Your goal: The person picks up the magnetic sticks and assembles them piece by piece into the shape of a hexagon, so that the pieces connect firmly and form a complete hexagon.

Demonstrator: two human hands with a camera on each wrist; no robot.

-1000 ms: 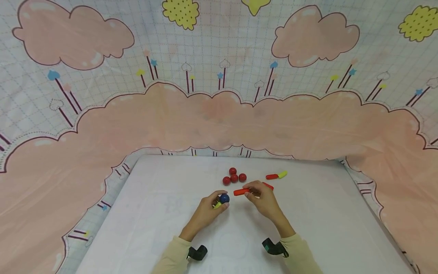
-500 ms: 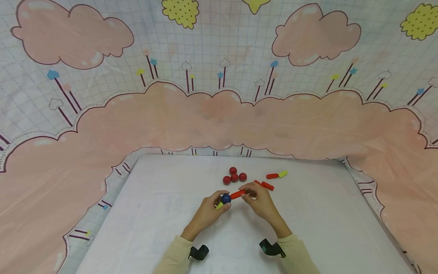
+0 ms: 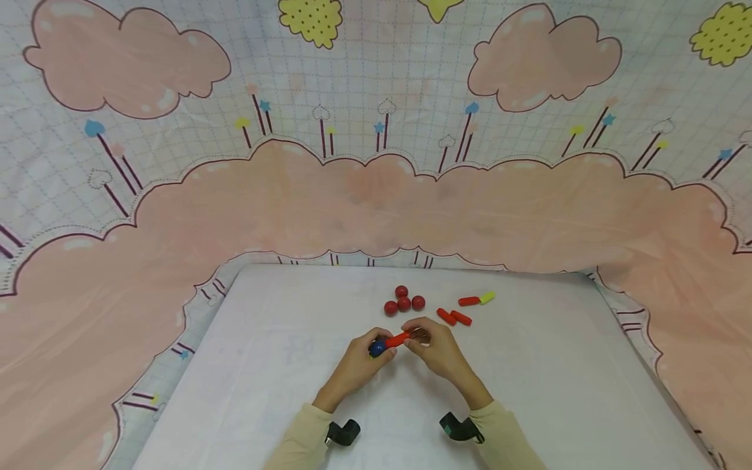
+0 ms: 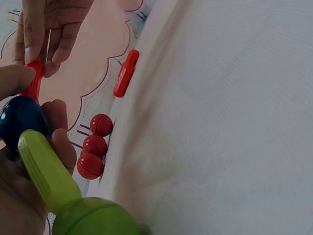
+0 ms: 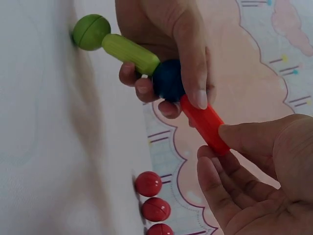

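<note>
a cloth backdrop [image 3: 376, 209] spreads behind and round both sides, lightly creased, printed with peach clouds, a dashed grid, yellow dotted shapes and thin stems tipped with stars and hearts. in front of it lies the surface [image 3: 282, 365], a broad, matte white sheet, smooth and pale, its far edge meeting the cloth. two cream sleeves [image 3: 302, 434] reach in from the near edge, ending at bare wrists.

both hands meet near the middle of the surface. the left hand [image 3: 352, 365] pinches a glossy blue ball [image 3: 377, 348] between thumb and fingers; the right hand [image 3: 437, 349] pinches the outer end of a red rod [image 3: 396, 340] with thumb and fingertips. the pieces make one line, held above the surface: the red rod's inner end against the blue ball, then a ribbed lime rod [image 5: 131, 53], then a round green ball [image 5: 92, 32] with a seam, which shows in both wrist views.

a black wrist camera [image 3: 343, 432] sits at each cuff. toward the far right corner, a loose red rod [image 3: 469, 301] and a loose lime rod [image 3: 487, 297] lie end to end; nearer, a pair of red rods [image 3: 446, 316] rest touching. by the middle of the far edge cluster four shiny, seamed red balls [image 3: 404, 303].
</note>
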